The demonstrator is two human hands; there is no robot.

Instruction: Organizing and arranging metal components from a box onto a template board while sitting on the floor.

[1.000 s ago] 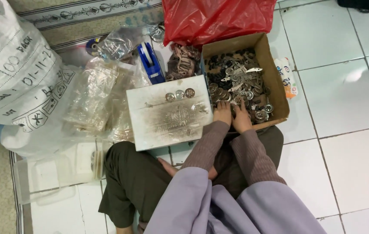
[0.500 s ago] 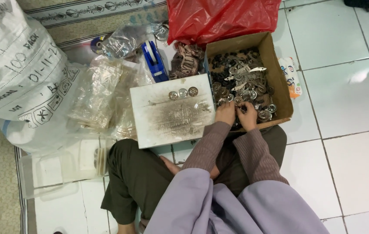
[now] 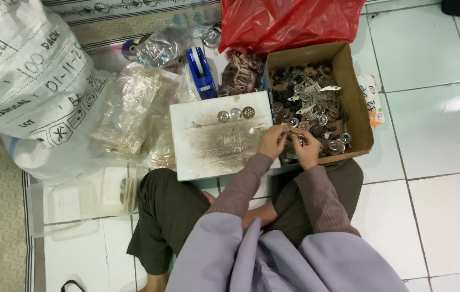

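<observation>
Both hands met right at the near left corner of the cardboard box (image 3: 355, 94), where it butts up against the stained white board (image 3: 208, 140). The left hand (image 3: 273, 141) and right hand (image 3: 306, 147) were just about touching, fingers curled in toward each other around some small metal piece between them. Too tiny to tell what exactly, or how it was turned. It looked like a pinch from both sides, not spread at all.

The pile of metal parts (image 3: 308, 105) sat in the box directly ahead of the fingers and slightly right, so the right hand was the nearer one. Three round metal discs (image 3: 235, 113) were lined up in a row on the board, ahead and to the left of the left hand, well apart from it.
</observation>
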